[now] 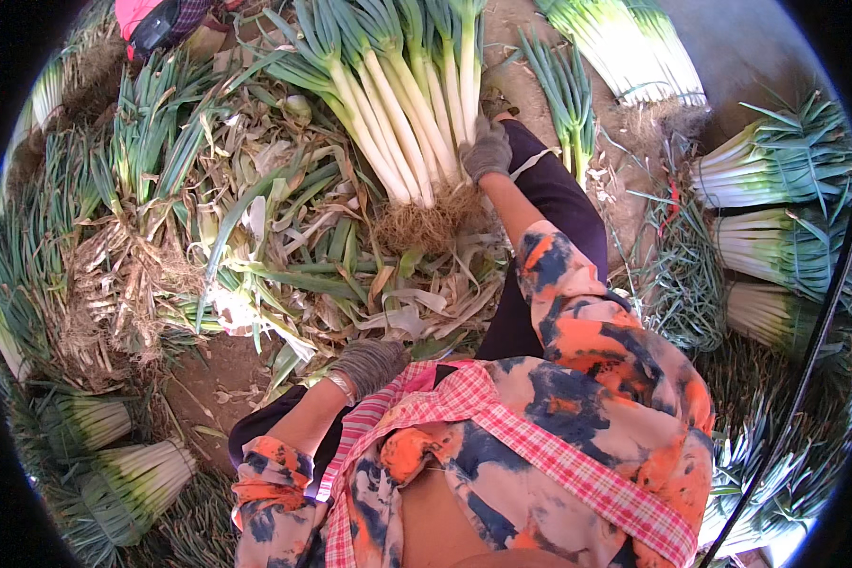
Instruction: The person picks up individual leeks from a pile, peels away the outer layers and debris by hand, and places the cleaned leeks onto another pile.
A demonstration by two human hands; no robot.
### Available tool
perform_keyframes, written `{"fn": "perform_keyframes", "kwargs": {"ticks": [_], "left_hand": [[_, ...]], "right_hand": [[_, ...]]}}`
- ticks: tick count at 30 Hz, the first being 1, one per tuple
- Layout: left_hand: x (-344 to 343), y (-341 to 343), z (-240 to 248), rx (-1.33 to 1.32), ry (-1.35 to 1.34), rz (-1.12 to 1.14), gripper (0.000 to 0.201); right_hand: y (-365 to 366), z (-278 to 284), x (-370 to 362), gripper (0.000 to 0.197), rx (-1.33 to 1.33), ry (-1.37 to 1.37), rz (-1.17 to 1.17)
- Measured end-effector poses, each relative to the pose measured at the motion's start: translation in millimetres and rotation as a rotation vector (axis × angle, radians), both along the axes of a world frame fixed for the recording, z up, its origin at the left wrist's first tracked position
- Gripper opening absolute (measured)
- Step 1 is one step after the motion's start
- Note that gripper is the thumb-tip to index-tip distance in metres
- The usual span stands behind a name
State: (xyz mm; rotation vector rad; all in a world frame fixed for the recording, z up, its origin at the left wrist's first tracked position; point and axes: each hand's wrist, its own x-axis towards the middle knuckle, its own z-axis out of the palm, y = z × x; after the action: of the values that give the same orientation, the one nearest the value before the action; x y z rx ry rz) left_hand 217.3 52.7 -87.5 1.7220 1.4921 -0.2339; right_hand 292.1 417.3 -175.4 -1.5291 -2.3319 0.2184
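Note:
A row of large green onions [402,123] lies in front of me, with white stalks, green tops pointing away and a mat of brown roots [428,220] nearest me. My right hand [488,150], in a grey knit glove, is closed around the lower white part of the rightmost stalk, by my dark-trousered knee. My left hand [371,367], gloved the same way, rests at my lap beside the pink checked apron [454,393]. Its fingertips are hidden underneath, and nothing shows in it.
Stripped leaves and dry husks [293,218] cover the ground ahead. A heap of untrimmed onions [128,256] lies left. Tied bundles stand at the right [762,170], far right [625,52] and lower left [137,483]. A few loose onions [566,104] lie past my right hand.

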Motion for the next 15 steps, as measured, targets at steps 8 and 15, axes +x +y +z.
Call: {"fn": "perform_keyframes", "kwargs": {"ticks": [8,15], "left_hand": [[-1,22,13,0.182,-0.111,0.156,0.028],[-1,17,21,0.159,-0.122,0.211,0.031]], "right_hand": [[27,-53,5,0.077,-0.462,-0.249,0.076],[36,-33,-20,0.071,-0.639,-0.136,0.119]]}}
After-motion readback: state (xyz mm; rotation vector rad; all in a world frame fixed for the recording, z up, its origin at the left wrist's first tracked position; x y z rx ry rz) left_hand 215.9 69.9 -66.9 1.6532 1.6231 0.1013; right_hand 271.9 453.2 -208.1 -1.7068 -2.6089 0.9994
